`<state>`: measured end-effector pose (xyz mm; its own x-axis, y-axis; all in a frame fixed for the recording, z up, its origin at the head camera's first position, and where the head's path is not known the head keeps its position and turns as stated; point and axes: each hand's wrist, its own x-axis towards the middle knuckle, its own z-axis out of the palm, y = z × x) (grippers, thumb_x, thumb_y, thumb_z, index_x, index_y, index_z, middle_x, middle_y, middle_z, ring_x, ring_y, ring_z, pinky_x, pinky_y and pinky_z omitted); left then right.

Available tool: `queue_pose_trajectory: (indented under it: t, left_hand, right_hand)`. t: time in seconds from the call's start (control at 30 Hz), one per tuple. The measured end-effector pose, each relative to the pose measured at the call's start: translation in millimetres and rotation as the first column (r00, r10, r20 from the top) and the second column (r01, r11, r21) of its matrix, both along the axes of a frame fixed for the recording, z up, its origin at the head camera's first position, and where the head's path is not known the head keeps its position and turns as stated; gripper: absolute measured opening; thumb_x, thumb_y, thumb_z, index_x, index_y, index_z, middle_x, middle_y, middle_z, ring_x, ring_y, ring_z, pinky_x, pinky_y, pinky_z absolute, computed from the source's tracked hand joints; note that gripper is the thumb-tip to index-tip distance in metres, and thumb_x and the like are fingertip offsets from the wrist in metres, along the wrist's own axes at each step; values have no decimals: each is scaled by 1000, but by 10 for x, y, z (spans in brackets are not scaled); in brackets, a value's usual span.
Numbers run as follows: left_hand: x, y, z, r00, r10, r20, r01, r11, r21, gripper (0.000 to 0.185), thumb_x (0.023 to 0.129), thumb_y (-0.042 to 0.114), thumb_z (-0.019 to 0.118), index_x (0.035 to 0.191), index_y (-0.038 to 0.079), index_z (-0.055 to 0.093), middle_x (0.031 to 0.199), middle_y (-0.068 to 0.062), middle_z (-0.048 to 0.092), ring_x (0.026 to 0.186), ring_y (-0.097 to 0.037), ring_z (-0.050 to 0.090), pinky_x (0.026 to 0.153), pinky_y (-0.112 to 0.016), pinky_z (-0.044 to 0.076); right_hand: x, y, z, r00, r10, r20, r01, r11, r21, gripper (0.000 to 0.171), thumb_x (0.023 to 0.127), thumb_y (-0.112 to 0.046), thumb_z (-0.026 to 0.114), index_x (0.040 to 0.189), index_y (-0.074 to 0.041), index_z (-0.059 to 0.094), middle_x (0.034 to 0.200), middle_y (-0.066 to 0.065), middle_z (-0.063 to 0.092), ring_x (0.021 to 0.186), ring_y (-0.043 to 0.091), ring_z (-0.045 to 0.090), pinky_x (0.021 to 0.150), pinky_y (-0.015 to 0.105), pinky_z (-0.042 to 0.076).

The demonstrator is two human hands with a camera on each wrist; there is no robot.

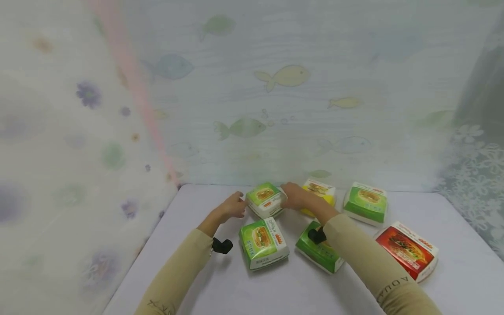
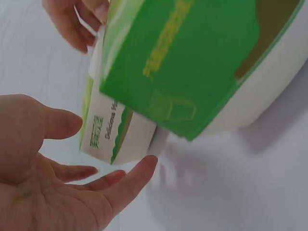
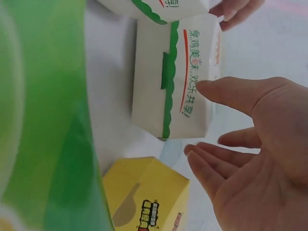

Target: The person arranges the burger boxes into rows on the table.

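A person's left hand (image 1: pixel 233 205) and right hand (image 1: pixel 293 196), fingers of both apart, flank a green-and-white hamburger box (image 1: pixel 264 198), yellow burger box (image 1: pixel 320 188) near the right hand.

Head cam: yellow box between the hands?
No: a green box sits between the left hand and right hand; the yellow box is right of both.
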<state>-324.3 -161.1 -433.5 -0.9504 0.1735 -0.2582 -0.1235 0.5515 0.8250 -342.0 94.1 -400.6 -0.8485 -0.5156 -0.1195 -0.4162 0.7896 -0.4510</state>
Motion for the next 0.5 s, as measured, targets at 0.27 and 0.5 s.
queue_pose_trajectory:
  t: [0.27, 0.5]
  left_hand:
    - [18, 164, 48, 999, -35, 25, 34, 999, 31, 52, 106, 17, 50, 144, -16, 36, 133, -30, 53, 115, -38, 63, 92, -43, 58]
    - [-163, 135, 2, 999, -39, 4, 39, 999, 2, 48, 108, 20, 44, 144, -12, 43, 128, -24, 58, 113, -34, 62, 89, -45, 59]
  right_hand:
    - [47, -15, -3, 996, -44, 71, 48, 997, -53, 59, 91, -9, 67, 144, 8, 47, 141, 27, 54, 131, 42, 51, 115, 53, 37]
    - [115, -66, -20, 997, -15, 71, 15, 1000, 1, 28, 95, -11, 68, 119, 2, 62, 104, 10, 65, 91, 22, 60, 88, 42, 53]
